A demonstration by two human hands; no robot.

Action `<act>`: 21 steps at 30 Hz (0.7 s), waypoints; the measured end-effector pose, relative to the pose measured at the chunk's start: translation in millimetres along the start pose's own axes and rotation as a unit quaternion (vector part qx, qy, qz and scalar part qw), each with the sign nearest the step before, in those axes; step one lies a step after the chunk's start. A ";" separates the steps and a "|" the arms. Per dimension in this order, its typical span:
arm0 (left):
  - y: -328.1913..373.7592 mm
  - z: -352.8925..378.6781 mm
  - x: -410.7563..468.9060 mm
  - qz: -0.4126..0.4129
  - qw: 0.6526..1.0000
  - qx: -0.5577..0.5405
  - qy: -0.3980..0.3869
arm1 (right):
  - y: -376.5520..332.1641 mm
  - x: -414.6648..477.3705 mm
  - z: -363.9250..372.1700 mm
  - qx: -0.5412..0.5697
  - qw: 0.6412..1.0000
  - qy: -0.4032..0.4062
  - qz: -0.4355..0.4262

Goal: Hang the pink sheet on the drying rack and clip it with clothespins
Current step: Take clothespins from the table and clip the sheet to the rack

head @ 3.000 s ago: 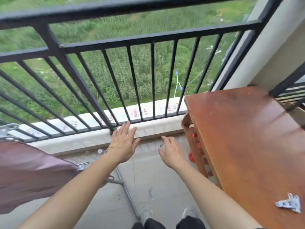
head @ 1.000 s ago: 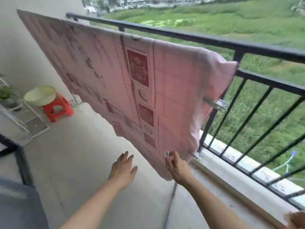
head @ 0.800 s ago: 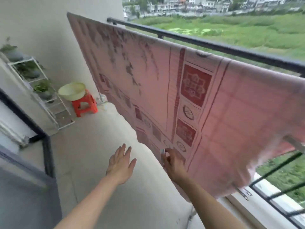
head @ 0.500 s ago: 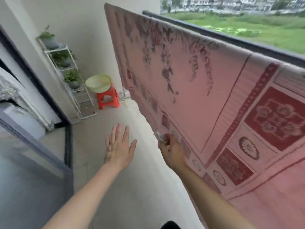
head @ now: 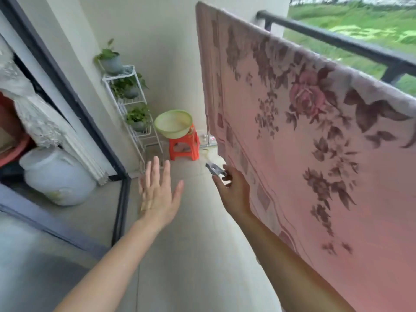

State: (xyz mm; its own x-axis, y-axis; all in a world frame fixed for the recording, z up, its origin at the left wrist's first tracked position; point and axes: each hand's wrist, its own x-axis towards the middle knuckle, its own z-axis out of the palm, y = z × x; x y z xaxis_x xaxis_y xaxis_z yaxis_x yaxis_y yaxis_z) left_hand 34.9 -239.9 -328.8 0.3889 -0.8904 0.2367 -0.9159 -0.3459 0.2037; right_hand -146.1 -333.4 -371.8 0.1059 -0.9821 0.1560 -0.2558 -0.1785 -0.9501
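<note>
Pink sheet hangs draped over the rack's top bar, beside balcony railing; soft, light, prob flaps, so best grabbed at far edge. Right hand pinches a metal clothespin; left hand spread, empty.

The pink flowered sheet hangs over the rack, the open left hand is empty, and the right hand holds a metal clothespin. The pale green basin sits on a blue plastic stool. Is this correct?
One detail is wrong: the stool under the pale green basin is orange-red plastic, not blue, as the head view shows. The rest stands: the pink flowered sheet hangs over the rack, the open left hand is empty, and the right hand holds a metal clothespin.
</note>
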 end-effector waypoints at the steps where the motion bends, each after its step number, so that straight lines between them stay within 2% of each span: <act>1: -7.9 0.7 19.5 -0.007 1.000 -0.002 0.002 | -4.1 22.3 15.0 0.011 1.000 -0.006 0.000; 11: -107.8 67.7 261.2 -0.028 0.999 -0.008 -0.019 | 3.4 249.7 160.2 0.030 0.999 -0.014 0.036; 15: -134.1 87.6 381.7 -0.012 0.997 -0.034 -0.068 | -4.5 343.9 208.0 0.010 0.999 0.000 0.049; 21: -135.6 109.0 554.4 0.045 0.994 -0.058 -0.080 | -12.7 487.0 246.4 -0.023 0.997 0.056 0.053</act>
State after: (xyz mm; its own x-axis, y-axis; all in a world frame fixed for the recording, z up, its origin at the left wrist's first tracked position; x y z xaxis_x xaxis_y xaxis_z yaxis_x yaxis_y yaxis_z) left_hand 363.8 -718.8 -328.8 0.2772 -0.9548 0.1070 -0.9248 -0.2349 0.2994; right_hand 145.5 -794.5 -350.4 -0.0302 -0.9957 0.0873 -0.3037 -0.0741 -0.9499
